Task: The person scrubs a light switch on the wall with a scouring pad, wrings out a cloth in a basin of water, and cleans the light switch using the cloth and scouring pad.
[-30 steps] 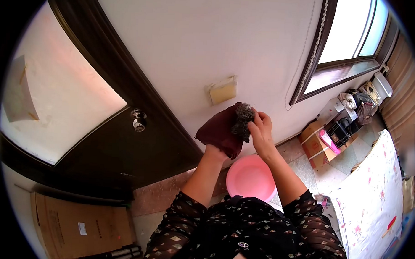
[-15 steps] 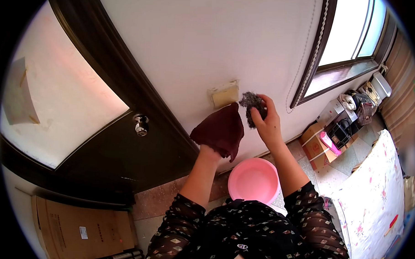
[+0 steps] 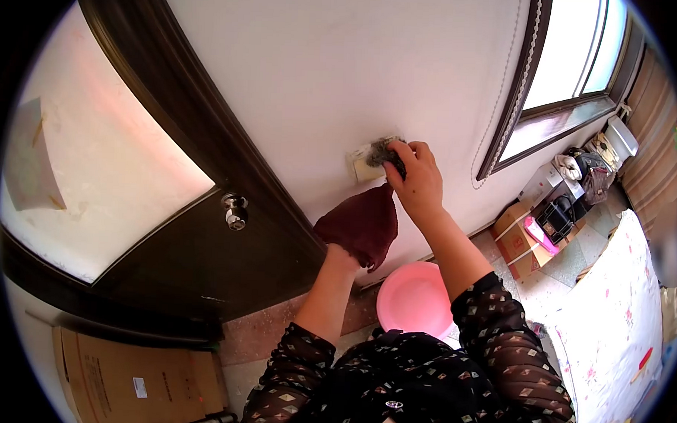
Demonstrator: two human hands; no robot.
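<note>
A yellowed switch plate (image 3: 366, 168) sits on the white wall beside the door frame. My right hand (image 3: 418, 177) is closed round a dark grey scouring pad (image 3: 386, 155), which lies against the upper right part of the plate and hides some of it. A dark red cloth (image 3: 362, 224) covers my left hand (image 3: 342, 258) just below the plate; the fingers are hidden under it. Only the back of the wrist shows.
A pink basin (image 3: 416, 298) stands on the floor below my hands. To the left is a dark door with a round knob (image 3: 235, 211) and a cardboard box (image 3: 135, 380). A window, boxes, bags and a flowered bed sheet (image 3: 606, 333) are at the right.
The scouring pad in my right hand has moved left and up from beside the cloth onto the plate. My left hand with the cloth has shifted slightly left and down.
</note>
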